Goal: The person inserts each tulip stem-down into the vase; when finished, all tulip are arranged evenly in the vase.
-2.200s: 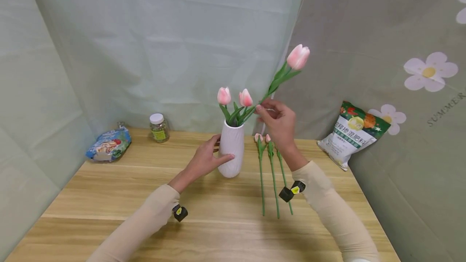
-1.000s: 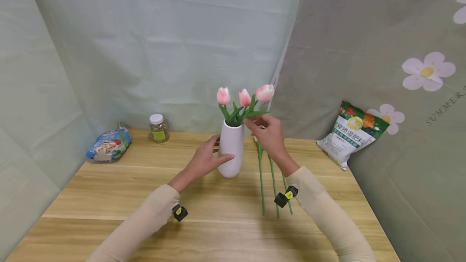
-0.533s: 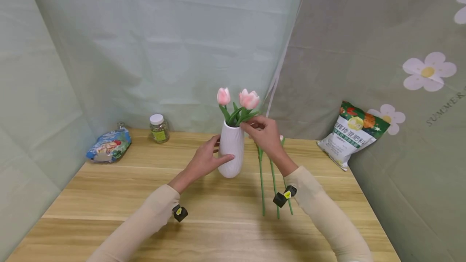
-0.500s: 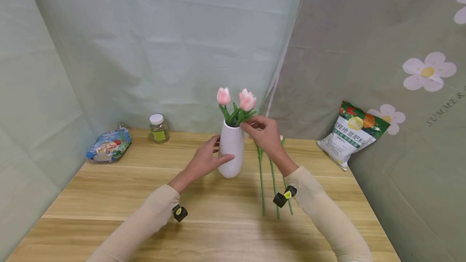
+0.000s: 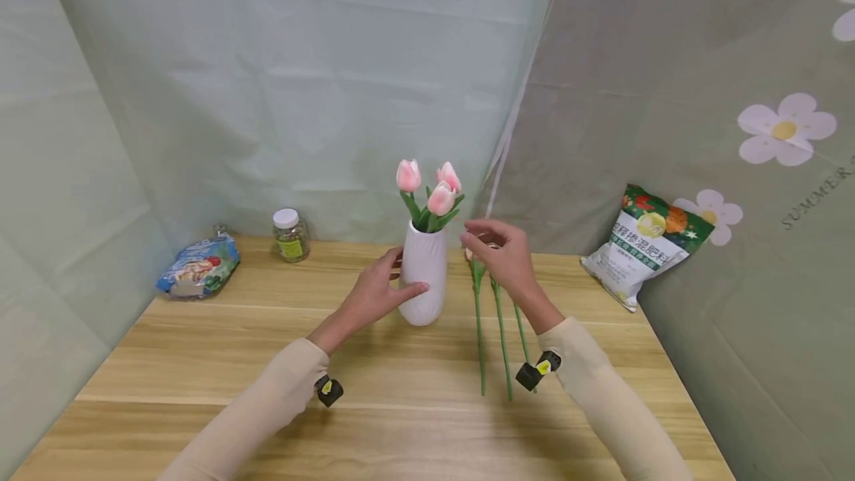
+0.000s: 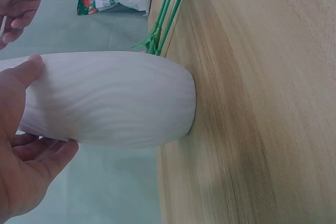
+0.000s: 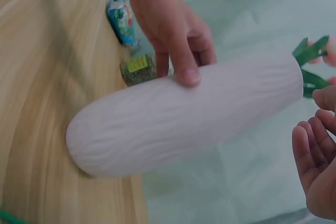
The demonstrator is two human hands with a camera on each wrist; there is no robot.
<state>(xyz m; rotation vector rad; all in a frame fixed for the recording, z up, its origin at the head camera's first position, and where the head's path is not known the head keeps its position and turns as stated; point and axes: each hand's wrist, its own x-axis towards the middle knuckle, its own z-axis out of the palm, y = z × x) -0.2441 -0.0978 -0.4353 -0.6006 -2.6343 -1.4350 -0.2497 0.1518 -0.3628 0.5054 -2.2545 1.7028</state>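
Note:
A white ribbed vase [image 5: 427,254] stands upright on the wooden table, with three pink tulips [image 5: 441,199] in its mouth. My left hand [image 5: 375,289] grips the vase from its left side, thumb across the front and fingers behind; the left wrist view shows the same hold on the vase [image 6: 115,98]. To the right of the vase's rim hovers my right hand [image 5: 504,254], fingers loosely bent and holding nothing. In the right wrist view it is apart from the vase [image 7: 184,116]. Three more tulips [image 5: 479,332] lie side by side under the right hand, their heads partly hidden.
A blue packet [image 5: 199,267] and a lidded jar [image 5: 291,237] sit at the back left of the table [image 5: 267,362]. On the back right, a green and white bag [image 5: 644,247] leans against the cloth wall. Cloth walls surround the table.
The third tulip went down into the vase and turned in beside the other two. My right hand has let go of it and drawn back to the right. The left hand has stayed put.

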